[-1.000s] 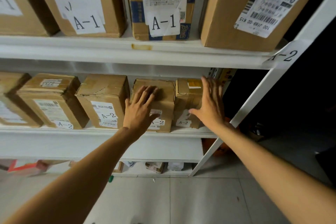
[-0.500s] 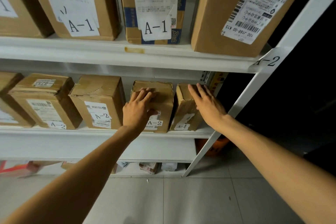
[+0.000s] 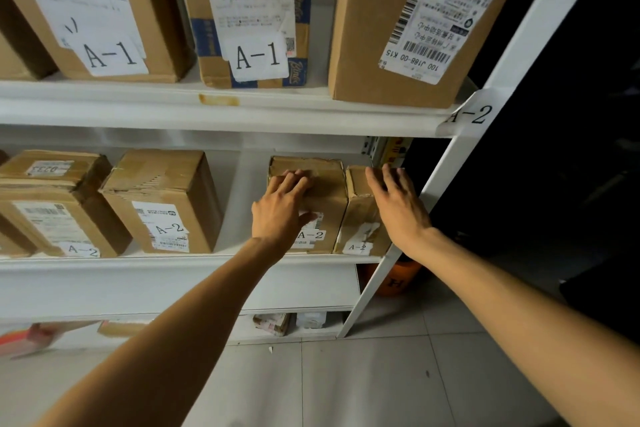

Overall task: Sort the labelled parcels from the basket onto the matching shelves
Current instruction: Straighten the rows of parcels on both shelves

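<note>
Seen from the head camera, the left grip (image 3: pixel 280 208) holds a parcel marked A-2 (image 3: pixel 327 194) on the middle shelf (image 3: pixel 173 262), fingers hooked over its top front edge and thumb on its front face. The right grip (image 3: pixel 398 208) is spread flat, fingers straight, against the upper right side of a smaller parcel (image 3: pixel 358 218), also marked A-2, that stands touching the first one's right side, just inside the white upright (image 3: pixel 440 177)
</note>
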